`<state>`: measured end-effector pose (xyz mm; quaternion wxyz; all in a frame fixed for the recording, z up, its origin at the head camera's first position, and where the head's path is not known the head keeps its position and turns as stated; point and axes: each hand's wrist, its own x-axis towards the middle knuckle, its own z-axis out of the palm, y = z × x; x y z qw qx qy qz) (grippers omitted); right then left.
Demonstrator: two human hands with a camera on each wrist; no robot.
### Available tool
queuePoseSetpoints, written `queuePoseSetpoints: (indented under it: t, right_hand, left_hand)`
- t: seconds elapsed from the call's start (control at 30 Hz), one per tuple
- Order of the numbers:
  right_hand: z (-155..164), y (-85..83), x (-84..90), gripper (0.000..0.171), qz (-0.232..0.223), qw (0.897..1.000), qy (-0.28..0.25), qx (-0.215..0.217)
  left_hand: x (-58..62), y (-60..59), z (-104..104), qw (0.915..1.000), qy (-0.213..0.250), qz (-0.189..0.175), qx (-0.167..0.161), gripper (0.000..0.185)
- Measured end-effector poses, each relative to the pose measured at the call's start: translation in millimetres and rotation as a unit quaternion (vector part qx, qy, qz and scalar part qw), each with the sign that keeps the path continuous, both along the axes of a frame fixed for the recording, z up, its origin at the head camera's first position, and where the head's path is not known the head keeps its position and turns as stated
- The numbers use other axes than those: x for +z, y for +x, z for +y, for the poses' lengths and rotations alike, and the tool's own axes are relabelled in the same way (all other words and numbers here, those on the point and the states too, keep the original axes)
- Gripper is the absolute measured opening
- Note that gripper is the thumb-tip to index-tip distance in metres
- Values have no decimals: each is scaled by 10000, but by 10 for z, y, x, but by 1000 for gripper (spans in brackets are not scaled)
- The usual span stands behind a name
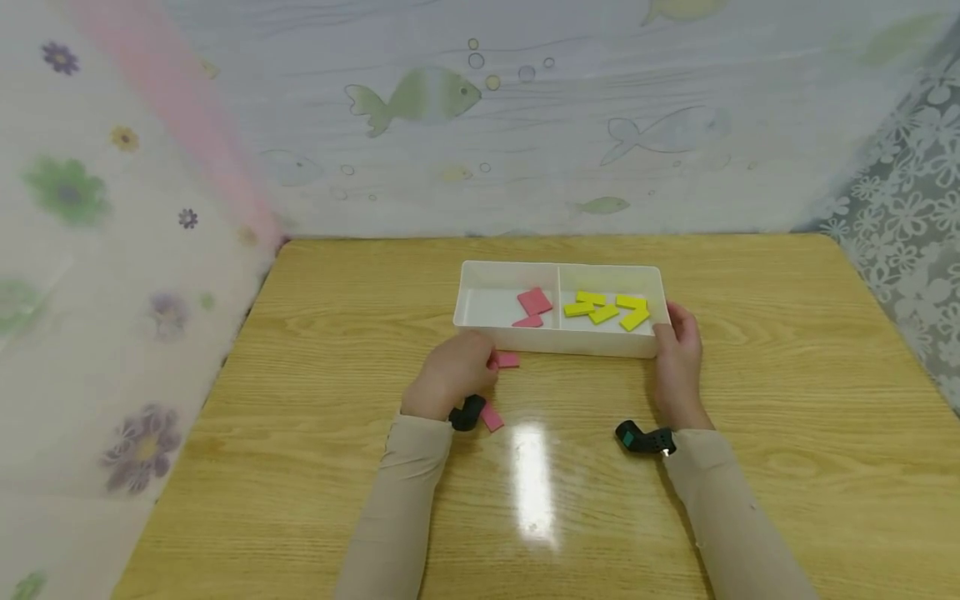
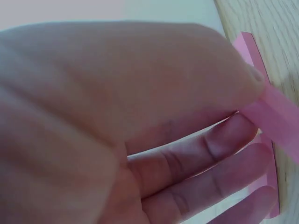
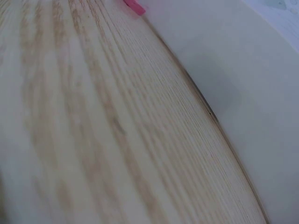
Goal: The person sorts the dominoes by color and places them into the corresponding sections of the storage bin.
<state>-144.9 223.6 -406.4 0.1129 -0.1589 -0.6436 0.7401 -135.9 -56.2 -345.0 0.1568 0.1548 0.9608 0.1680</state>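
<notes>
At the centre of the frame we steady the white tray with our right hand, fingers curled on its right corner, while our left hand pinches a pink piece off the tabletop just below the tray's pink-sorted left compartment.

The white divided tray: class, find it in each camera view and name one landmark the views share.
Head: white tray at table centre, between the hands.
Left wrist: not identifiable; left hand fills the frame.
Right wrist: its blurred white wall at right.
Shared landmark: the pink piece.
</notes>
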Motion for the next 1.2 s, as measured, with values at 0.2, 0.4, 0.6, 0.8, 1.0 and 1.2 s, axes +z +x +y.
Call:
queuePoseSetpoints:
  t: [0.2, 0.4, 0.6, 0.8, 1.0, 1.2]
  right_hand:
    - [-1, -15, 0, 39, 91, 9999, -39, -33]
    - [-6, -9, -4, 40, 26, 10000, -51, -21]
    - [1, -7, -19, 39, 82, 10000, -52, -21]
    - [-3, 7, -20, 40, 69, 9999, -135, -27]
    - [-5, 17, -23, 41, -8, 10000, -20, -49]
    - [2, 1, -22, 40, 142, 9998, -10, -105]
  left_hand:
    - [-13, -7, -25, 9999, 40, -79, 131, 10]
    - [-29, -16, -59, 9998, 157, -30, 143, 9]
    - [-3, -30, -64, 9998, 177, 129, -15, 5]
    - [47, -33, -107, 9990, 447, 39, -4, 4]
    - [81, -48, -240, 9955, 950, -1, 41, 12]
    - [158, -68, -364, 9918, 1276, 56, 45, 19]
